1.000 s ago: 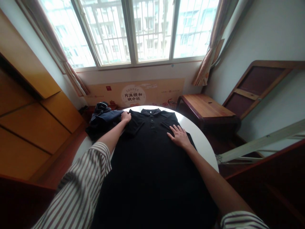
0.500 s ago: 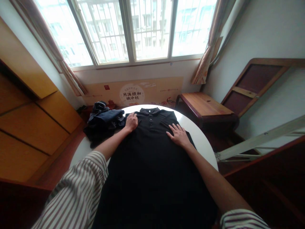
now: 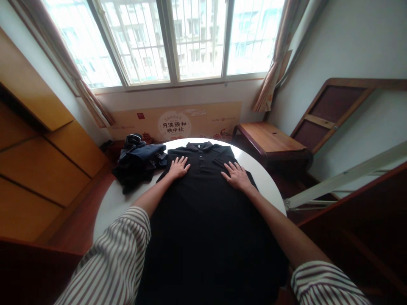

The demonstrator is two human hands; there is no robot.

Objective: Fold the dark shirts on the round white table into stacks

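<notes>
A black polo shirt (image 3: 206, 220) lies spread front up on a round white table (image 3: 110, 209), its collar at the far edge and its lower part towards me. My left hand (image 3: 179, 167) rests flat on the shirt's left chest area near the sleeve, fingers spread. On the opposite side, my right hand (image 3: 236, 175) lies on the cloth beside the right sleeve, its fingers also spread. Neither hand grips the fabric. The collar and buttons show between and beyond the hands. The shirt's bottom hem is lost in the dark near my body.
A heap of dark clothes (image 3: 138, 159) sits on the table's far left. Beyond the table stand a low wooden bench (image 3: 271, 137) on the right and a printed cardboard panel (image 3: 203, 116) under the window. Wooden cabinets (image 3: 76, 148) line the left, and a pale metal bar (image 3: 346, 173) slants at the right.
My left hand has moved from the left sleeve slightly inward and down onto the chest, its fingers going from curled to spread. My right hand stays nearly in place.
</notes>
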